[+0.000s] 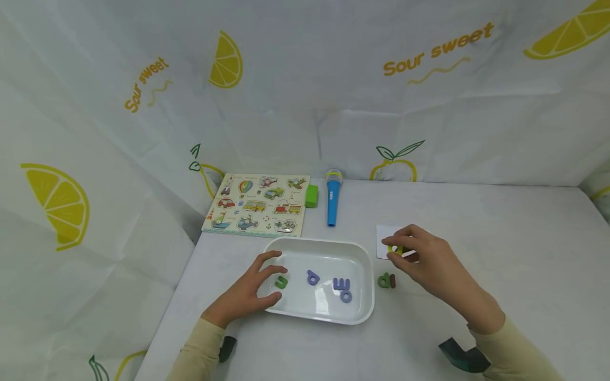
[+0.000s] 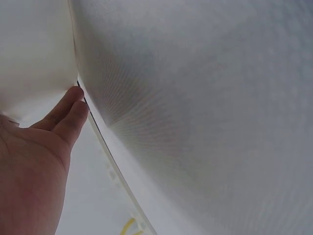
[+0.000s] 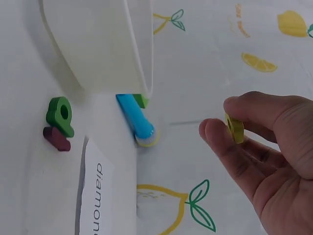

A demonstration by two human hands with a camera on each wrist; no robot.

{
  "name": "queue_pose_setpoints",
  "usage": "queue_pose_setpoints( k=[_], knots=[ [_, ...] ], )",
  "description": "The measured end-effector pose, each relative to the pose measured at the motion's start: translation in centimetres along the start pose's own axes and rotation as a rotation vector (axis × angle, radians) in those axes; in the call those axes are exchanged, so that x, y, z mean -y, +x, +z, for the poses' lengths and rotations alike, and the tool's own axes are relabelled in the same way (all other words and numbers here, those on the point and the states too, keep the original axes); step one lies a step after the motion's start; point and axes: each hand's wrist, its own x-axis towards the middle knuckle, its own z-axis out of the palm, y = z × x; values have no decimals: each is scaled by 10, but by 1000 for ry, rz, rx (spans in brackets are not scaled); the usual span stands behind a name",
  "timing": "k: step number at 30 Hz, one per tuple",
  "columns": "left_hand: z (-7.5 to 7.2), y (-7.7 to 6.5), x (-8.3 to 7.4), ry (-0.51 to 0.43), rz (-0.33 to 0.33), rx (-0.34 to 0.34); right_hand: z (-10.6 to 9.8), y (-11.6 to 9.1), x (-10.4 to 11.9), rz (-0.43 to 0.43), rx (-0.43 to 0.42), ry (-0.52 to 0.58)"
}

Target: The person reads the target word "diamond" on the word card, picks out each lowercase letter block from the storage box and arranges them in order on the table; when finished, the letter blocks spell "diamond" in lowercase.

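My right hand [image 1: 424, 259] pinches a small yellow toy letter with a hole [image 3: 235, 129] between thumb and fingertips, over a white paper card [image 1: 383, 235]. In the right wrist view the card [image 3: 95, 191] shows the printed text "diamon", cut off by the frame. Beside it on the table lie a green letter d [image 1: 383, 280] and a dark red bar-shaped letter [image 1: 393, 281]. My left hand [image 1: 245, 296] spreads its fingers over the left end of a white tray [image 1: 329, 316]. A green n-shaped letter [image 1: 281, 282] sits near those fingertips; purple letters [image 1: 312, 278] lie farther right inside.
Behind the tray lies a wooden picture puzzle board [image 1: 257, 206] with vehicles on it. A green block [image 1: 312, 196] touches its right side, and a blue toy microphone [image 1: 332, 201] lies alongside. A white printed curtain [image 1: 310, 95] hangs along the table's back edge.
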Motion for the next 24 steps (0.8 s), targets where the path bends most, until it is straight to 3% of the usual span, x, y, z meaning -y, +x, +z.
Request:
queue_pose_setpoints(
  k=[6, 12, 17, 24],
  knots=[
    [0, 0, 0, 11, -2, -2, -11, -12, -14, -46, -73, -92],
    [-1, 0, -2, 1, -6, 4, -15, -27, -27, -23, -110, -145],
    [-1, 0, -2, 2, -4, 6, -10, -37, -33, 45, -45, -133],
    [1, 1, 2, 7, 5, -7, 9, -46, -39, 153, 111, -96]
  ],
)
